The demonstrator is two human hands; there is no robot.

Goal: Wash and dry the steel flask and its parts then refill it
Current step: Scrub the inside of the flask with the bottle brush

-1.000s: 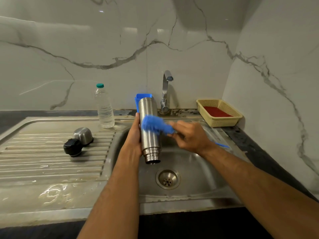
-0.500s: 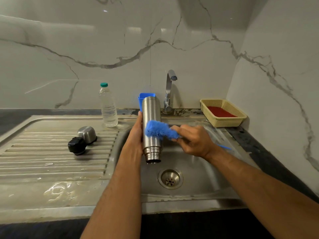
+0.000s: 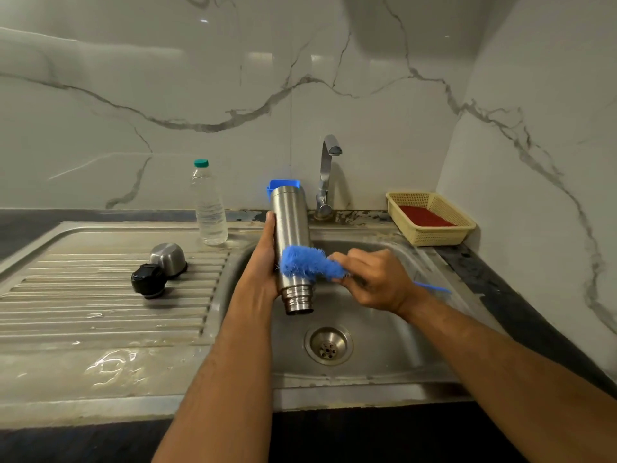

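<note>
Gripping the bare, unlabelled steel flask (image 3: 289, 228) mouth-down over the sink (image 3: 384, 335), left hand (image 3: 263, 262) fingers wrap it; right hand (image 3: 374, 279) pinches a blue brush (image 3: 309, 264) against it.

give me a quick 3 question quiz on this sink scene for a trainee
1. True or false: the steel flask is held mouth down over the sink.
2. Which hand works the blue brush? A) left hand B) right hand
3. Fill in: the black stopper and steel cup lie on the ____.

Key: 1 true; 2 B; 3 draining board.
</note>
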